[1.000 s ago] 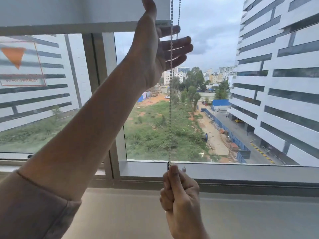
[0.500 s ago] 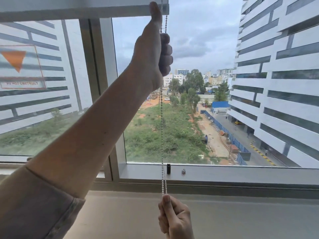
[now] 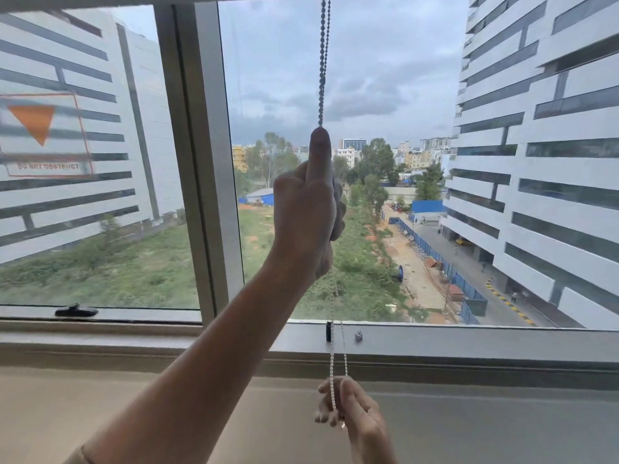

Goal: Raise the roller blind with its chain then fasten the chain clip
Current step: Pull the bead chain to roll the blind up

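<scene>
The beaded chain [image 3: 322, 61] hangs in two strands in front of the right window pane. My left hand [image 3: 306, 212] is fisted around it at mid-height, thumb pointing up along the beads. Below the sill, my right hand [image 3: 355, 410] holds the chain's lower loop in its fingers. A small black chain clip [image 3: 329, 331] sits on the window's lower frame; the chain passes just in front of it. The roller blind's bottom edge [image 3: 100, 1] shows only as a strip at the very top.
A metal stud [image 3: 358, 335] is fixed on the frame just right of the clip. A vertical window mullion [image 3: 197, 162] stands left of the chain. A black window latch [image 3: 76, 310] lies on the left pane's lower frame. A beige ledge [image 3: 134, 413] runs below.
My left hand closed on the chain and pulled it down from the top of the window to mid-height. The blind's edge rose almost out of view. My right hand dropped below the sill.
</scene>
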Motion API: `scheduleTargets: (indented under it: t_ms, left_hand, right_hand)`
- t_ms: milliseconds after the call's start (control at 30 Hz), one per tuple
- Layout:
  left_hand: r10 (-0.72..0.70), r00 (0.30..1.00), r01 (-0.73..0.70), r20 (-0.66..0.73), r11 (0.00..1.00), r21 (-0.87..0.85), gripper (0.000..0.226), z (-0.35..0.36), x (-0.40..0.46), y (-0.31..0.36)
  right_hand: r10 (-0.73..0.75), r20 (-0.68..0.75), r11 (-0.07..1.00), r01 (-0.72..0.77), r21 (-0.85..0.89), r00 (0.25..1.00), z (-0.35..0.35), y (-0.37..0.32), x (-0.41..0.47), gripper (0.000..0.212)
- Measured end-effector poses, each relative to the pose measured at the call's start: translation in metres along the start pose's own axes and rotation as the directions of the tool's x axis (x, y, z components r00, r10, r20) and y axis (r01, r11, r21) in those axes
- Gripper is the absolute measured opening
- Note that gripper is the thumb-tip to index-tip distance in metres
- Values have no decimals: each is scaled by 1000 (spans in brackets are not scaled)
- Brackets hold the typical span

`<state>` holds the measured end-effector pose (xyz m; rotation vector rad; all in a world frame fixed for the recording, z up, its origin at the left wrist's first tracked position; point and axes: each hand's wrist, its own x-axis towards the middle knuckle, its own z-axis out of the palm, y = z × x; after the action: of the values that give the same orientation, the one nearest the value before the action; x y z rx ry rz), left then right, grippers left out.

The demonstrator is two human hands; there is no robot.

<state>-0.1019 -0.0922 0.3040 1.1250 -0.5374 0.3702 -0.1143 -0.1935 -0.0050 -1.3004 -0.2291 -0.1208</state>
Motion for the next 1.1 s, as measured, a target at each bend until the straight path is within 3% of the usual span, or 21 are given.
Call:
scheduleTargets:
  t_ms: [167,367,667,767,933,1100]
  left_hand:
    - [-39,999,39,-20,999,1,65,-13,-32,-34]
    - [-30,999,31,-34,999,37,63,-29,-72,-67]
    - [-140,982,148,-129,987,57,64,-42,-117,-113]
    - [-181,974,191,-134,980,65,80,-47,-131,-130]
    - [-217,967,231,-130,967,106,85,-56,-150,-160]
    - [-247,952,279,-181,944,177,75,-66,-170,-192]
  right_hand:
    - [-70,-77,993,76,90,995,9,-58,24,51]
    - [-204,-62,961,211,176,977,30,-142,55,42]
    - [-335,26,941,333,53,942,66,-255,96,34]
    - [-355,54,934,352,60,933,77,-292,107,36]
    - [-363,83,932,362,28,928,93,-339,120,42]
    - [-315,60,949,314,33,947,106,-371,130,37]
